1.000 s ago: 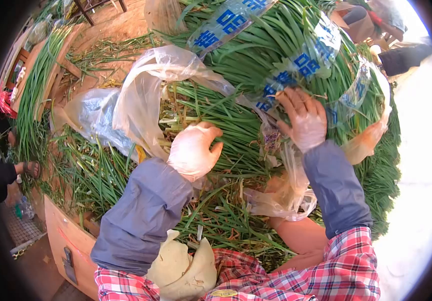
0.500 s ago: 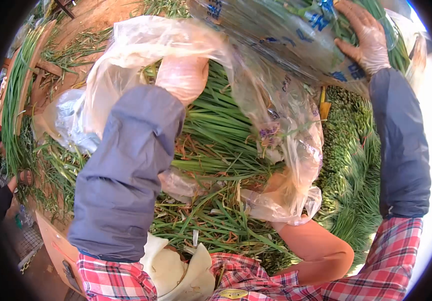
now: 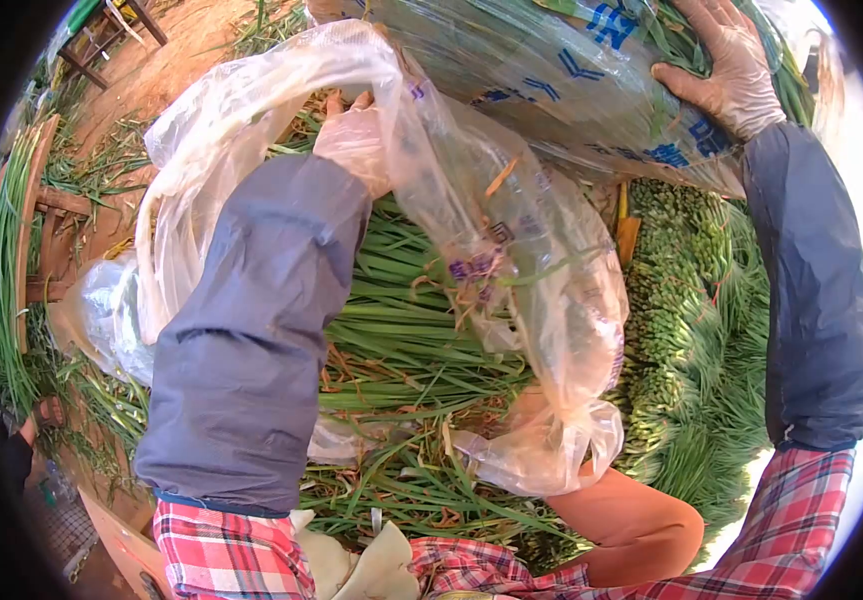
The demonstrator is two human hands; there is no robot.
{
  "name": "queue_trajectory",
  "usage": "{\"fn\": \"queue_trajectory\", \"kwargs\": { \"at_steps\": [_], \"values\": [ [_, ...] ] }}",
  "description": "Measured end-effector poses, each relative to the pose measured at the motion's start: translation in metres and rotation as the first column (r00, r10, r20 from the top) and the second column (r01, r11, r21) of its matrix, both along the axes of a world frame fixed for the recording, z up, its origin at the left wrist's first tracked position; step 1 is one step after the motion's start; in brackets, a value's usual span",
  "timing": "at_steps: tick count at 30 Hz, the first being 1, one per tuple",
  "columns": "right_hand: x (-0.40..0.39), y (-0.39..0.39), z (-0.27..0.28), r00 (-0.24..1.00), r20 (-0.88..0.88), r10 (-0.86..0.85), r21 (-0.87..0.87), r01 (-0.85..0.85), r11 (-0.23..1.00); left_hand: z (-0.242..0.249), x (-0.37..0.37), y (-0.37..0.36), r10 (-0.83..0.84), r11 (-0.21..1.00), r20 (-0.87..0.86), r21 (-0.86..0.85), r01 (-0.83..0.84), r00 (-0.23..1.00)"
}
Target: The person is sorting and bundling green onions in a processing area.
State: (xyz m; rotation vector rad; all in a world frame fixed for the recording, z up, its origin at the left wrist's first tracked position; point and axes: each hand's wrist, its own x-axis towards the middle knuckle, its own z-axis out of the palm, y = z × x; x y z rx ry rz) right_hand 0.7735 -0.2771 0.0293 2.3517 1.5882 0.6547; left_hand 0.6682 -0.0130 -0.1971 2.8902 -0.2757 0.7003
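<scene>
In the head view, the right hand [image 3: 736, 85] lies against the near side of a big plastic-wrapped bundle of greens [image 3: 551, 80], thumb set apart from the other fingers and the palm flat on the film; it presses rather than pinches. The left hand [image 3: 356, 145] reaches into the mouth of a loose clear bag [image 3: 561, 270]. Two of its fingertips show, slightly apart, but whether they pinch anything cannot be told. Long green stalks [image 3: 411, 320] lie nearer the body than those left fingers, with the bag's film around their far and right sides. A packed pile of greens [image 3: 666, 290] sits below the right fingers, just beside the bag.

The wrapped bundle could slide or roll back onto the bag, because the right palm seems to have only slick film to press on. The bag's thin film could snag on the left fingers or tear if pulled while caught beneath the bundle. Loose stalks could bend or scatter if the left sleeve [image 3: 251, 330] drags over them.

The bundle's top is cut off by the picture's edge, as are some right fingertips. The left palm is hidden, and the printing on the wrap is hard to read.
</scene>
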Motion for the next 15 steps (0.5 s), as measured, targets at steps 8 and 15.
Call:
{"fn": "queue_trajectory", "kwargs": {
  "at_steps": [8,15],
  "values": [
    [0.001,0.004,0.006,1.0,0.024,-0.009,-0.041,0.01,0.999,-0.007,0.049,0.006,-0.017,0.987,-0.184,-0.159,-0.012,0.983],
    [0.009,-0.004,0.002,0.999,0.016,0.035,0.015,-0.036,0.999,-0.022,0.027,0.004,-0.129,0.965,-0.165,-0.25,0.085,0.978]
  ]
}}
